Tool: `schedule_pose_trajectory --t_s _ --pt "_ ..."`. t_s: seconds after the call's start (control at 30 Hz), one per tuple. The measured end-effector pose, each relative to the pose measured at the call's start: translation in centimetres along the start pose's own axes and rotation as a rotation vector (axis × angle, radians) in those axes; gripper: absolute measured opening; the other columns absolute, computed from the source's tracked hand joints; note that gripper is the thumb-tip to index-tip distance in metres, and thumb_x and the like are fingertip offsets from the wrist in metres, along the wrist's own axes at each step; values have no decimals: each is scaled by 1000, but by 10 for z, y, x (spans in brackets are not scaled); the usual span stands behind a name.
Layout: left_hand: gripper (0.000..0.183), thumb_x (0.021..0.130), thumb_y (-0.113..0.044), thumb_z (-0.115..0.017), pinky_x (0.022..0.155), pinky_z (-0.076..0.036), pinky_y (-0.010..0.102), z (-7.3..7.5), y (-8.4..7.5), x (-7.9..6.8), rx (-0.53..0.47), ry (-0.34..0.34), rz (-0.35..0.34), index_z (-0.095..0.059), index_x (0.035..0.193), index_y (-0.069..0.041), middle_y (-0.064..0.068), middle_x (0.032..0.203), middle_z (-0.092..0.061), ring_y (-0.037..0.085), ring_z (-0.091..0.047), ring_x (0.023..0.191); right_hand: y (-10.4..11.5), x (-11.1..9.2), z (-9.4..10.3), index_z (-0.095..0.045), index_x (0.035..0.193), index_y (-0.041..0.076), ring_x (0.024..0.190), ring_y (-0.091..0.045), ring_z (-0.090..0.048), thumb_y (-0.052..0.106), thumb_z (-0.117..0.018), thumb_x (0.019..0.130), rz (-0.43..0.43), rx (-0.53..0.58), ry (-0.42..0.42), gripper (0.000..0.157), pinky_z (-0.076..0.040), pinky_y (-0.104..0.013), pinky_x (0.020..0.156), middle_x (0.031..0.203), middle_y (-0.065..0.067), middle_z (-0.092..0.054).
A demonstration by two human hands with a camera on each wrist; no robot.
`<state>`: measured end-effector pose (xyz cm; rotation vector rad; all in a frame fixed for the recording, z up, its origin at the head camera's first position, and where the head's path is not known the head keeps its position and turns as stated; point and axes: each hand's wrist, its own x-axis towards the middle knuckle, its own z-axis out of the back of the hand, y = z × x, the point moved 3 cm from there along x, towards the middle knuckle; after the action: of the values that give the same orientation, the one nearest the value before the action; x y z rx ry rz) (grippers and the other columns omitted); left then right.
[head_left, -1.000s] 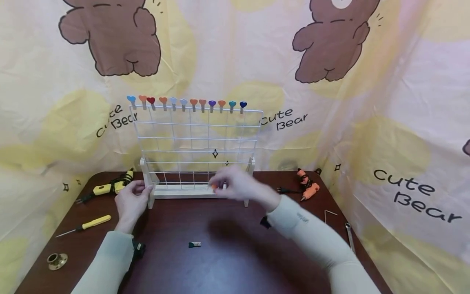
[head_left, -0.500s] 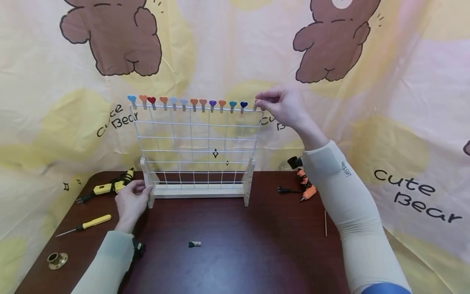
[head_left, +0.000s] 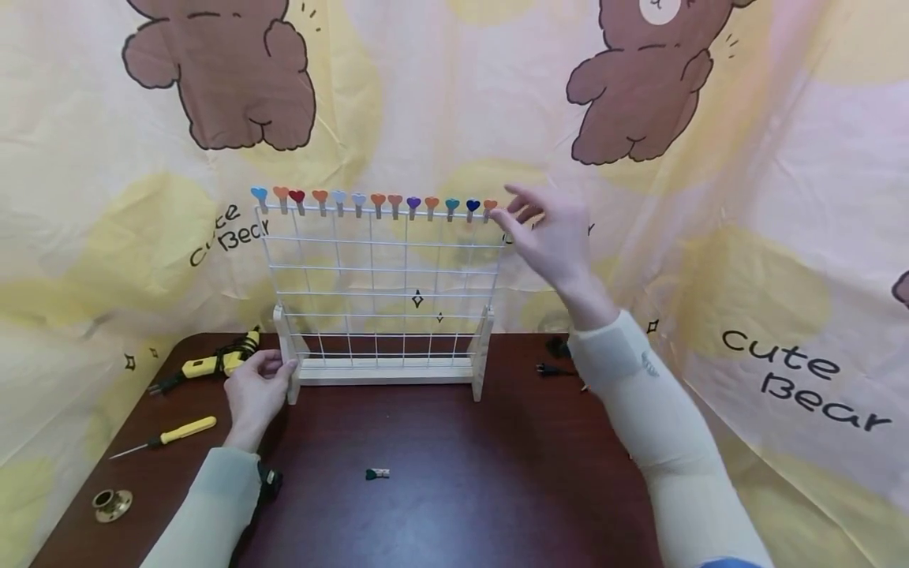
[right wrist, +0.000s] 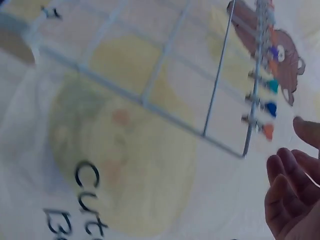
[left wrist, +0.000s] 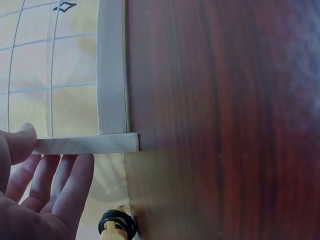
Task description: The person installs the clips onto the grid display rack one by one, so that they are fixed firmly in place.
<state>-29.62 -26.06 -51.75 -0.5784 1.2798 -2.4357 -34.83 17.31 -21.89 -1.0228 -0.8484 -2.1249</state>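
Observation:
A white wire grid rack (head_left: 383, 269) stands upright in a wooden base (head_left: 387, 373). Several heart-topped clothespins line its top wire, the rightmost an orange heart clothespin (head_left: 491, 206). Just right of that clothespin, my right hand (head_left: 557, 237) holds nothing, thumb and fingers spread apart. In the right wrist view a gap shows between the orange clothespin and the fingertips. My left hand (head_left: 254, 394) grips the rack's left wooden upright (left wrist: 90, 144), thumb on one face and fingers against the other. A dark green clothespin (head_left: 377, 474) lies on the table in front of the rack.
At the left are a yellow corded tool (head_left: 220, 360), a yellow-handled screwdriver (head_left: 181, 431) and a brass flange (head_left: 112, 505). A black plug (head_left: 554, 369) lies right of the rack, partly near my right sleeve. Printed curtains (head_left: 440, 95) hang behind the table.
My right hand carried the orange heart clothespin up from low by the rack to the top wire's right end, then let go and drew slightly away. My left hand stayed put.

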Motion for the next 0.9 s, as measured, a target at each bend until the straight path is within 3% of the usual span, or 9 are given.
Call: schedule_pose_trajectory --t_s 0.07,0.17,0.27,0.4,0.47,0.53,0.7,0.9 --pt "36 98 -34 -77 77 -54 33 0 0 0 2 -6 -8 -75 123 -8 15 112 -79 31 -75 99 7 -21 -10 -80 113 0 68 -21 -73 12 -88 88 79 73 -36 28 -59 -31 60 85 -11 -78" --pt "34 98 -33 -78 74 -52 28 1 -1 0 5 -25 -24 -76 122 -8 15 109 -79 30 -75 96 18 -58 -41 -80 108 0 68 -18 -71 6 -86 88 125 182 80 22 -58 -29 59 83 -10 -78" --pt "33 97 -33 -79 73 -50 26 2 -1 -1 8 -46 -38 -77 119 -8 15 105 -80 29 -77 91 27 -103 -85 -81 110 3 75 -13 -73 10 -85 90 86 217 331 21 -59 -28 67 89 -6 -79" --pt "32 97 -32 -79 74 -49 27 2 -1 -1 15 -51 -50 -77 118 -8 14 103 -80 28 -77 88 47 -167 -142 -82 113 11 88 -4 -73 23 -83 93 76 112 716 24 -56 -22 82 102 1 -81" --pt "32 97 -32 -79 76 -49 29 2 -1 -1 19 -48 -50 -77 118 -8 14 103 -80 28 -76 89 58 -193 -165 -82 114 14 86 2 -71 30 -82 93 111 67 868 26 -54 -17 81 103 5 -80" --pt "32 98 -33 -78 76 -49 29 2 0 -2 23 -48 -45 -77 118 -8 14 103 -80 28 -76 89 70 -214 -185 -83 111 19 80 8 -67 36 -82 93 147 31 966 25 -52 -14 76 96 12 -79" --pt "33 98 -33 -78 75 -49 29 2 0 -2 26 -43 -50 -77 119 -8 15 104 -80 30 -77 90 92 -248 -215 -81 92 32 68 7 -56 45 -85 89 213 -78 1043 14 -48 -19 60 79 22 -68" --pt "33 98 -32 -78 76 -50 31 1 -2 -2 24 -34 -56 -77 120 -8 15 104 -80 31 -77 90 101 -270 -220 -83 94 33 79 0 -66 37 -84 90 326 -169 1053 6 -54 -24 62 86 17 -69"
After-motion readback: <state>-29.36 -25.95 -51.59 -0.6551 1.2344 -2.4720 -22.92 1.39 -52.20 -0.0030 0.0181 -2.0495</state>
